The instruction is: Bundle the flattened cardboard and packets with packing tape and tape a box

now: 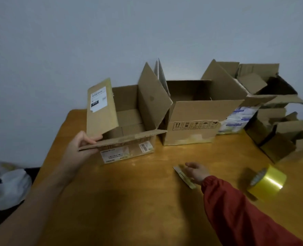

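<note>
- Flap [127, 139] of the open box [129, 119], pinched in the left grip [83, 142]; fold it flat before taping.
- Right grip [197, 172], fingers loose, touches a small packet [183, 176]; tape roll [267, 181] just right of it.

the bare left arm reaches in past the table's [129, 201] near left corner, and the left hand [81, 142] grips a box flap [126, 138] at its left end, fingers curled round the edge. the right arm, in a red sleeve [236, 206], stretches over the table's middle, and the right hand [198, 172] lies palm down, fingers loosely bent, over a small card strip [182, 174]
</note>
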